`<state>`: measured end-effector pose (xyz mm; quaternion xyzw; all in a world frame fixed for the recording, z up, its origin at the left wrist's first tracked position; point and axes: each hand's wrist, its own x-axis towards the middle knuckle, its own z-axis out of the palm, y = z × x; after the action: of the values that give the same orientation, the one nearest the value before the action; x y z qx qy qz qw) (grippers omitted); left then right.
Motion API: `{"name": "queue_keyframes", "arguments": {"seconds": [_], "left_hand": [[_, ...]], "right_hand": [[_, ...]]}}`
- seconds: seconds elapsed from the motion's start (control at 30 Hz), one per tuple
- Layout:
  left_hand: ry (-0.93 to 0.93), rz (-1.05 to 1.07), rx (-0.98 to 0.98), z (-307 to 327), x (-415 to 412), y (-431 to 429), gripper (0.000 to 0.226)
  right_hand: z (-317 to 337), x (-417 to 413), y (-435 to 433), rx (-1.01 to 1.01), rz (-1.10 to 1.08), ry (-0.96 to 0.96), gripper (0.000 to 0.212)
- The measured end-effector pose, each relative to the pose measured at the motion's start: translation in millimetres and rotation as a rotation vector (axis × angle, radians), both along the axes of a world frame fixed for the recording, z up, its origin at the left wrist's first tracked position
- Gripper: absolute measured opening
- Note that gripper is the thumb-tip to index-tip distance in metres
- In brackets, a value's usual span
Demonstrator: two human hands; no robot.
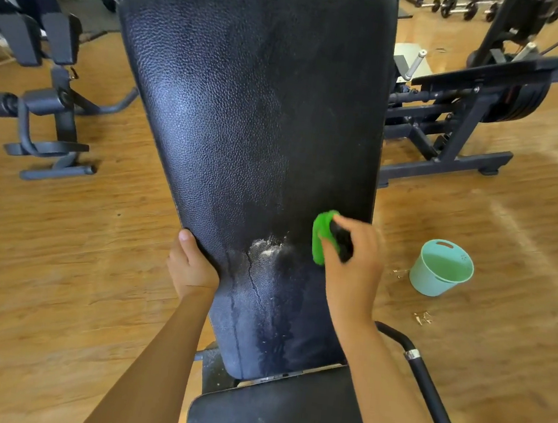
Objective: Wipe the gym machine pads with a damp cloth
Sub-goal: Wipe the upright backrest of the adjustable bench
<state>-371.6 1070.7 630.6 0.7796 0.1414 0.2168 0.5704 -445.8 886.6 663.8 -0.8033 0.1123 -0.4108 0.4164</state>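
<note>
A long black textured back pad (246, 111) of a bench fills the middle of the head view, tilted away from me. Its lower part is wet, with a cracked, worn patch near the centre. My right hand (354, 264) grips a green cloth (320, 238) and holds it against the pad's lower right side. My left hand (191, 264) grips the pad's left edge, thumb on the face. The black seat pad (276, 417) lies below, at the bottom of the frame.
A teal bucket (441, 268) stands on the wooden floor to the right of the bench. Dark gym machines stand at the left (50, 111) and at the right (459, 120). A black handle bar (425, 375) curves by my right forearm. Dumbbells lie far back.
</note>
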Motion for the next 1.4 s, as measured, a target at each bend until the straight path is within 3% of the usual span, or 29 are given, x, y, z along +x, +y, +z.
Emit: {"name": "queue_keyframes", "arguments": {"seconds": [0.17,0.33,0.5,0.6,0.73,0.83,1.03,1.17,1.4], "left_hand": [[0.008,-0.002,-0.009,2.0,-0.5,-0.6,0.085],[0.008,-0.005,-0.016,3.9,-2.1,-0.8,0.093],[0.042,0.006,-0.025,6.2,-4.9,-2.4,0.090],[0.074,0.012,-0.010,7.4,-5.4,-2.8,0.076],[0.068,0.030,-0.018,7.9,-6.2,-2.5,0.085],[0.047,0.025,-0.030,8.2,-4.8,-2.9,0.083],[-0.011,-0.031,-0.024,3.8,-2.3,0.7,0.074],[-0.028,-0.084,0.039,3.7,-3.1,1.6,0.086],[-0.023,-0.139,0.057,7.0,-6.7,3.3,0.092]], "right_hand": [[29.4,23.5,-1.5,-0.029,-0.010,-0.068,0.027],[-18.7,-1.9,6.6,-0.145,0.061,0.053,0.029],[-46.3,-20.6,18.0,-0.120,0.065,0.175,0.032],[-19.7,-12.6,18.4,-0.060,0.074,0.119,0.030],[24.2,12.4,17.9,-0.012,0.063,-0.019,0.025],[22.6,18.4,23.1,-0.053,0.037,-0.046,0.024],[-47.7,-18.1,33.3,-0.073,0.065,0.139,0.032],[-56.4,-27.3,40.8,-0.014,0.047,0.225,0.030],[12.9,13.9,48.3,0.028,0.004,-0.029,0.023]]}}
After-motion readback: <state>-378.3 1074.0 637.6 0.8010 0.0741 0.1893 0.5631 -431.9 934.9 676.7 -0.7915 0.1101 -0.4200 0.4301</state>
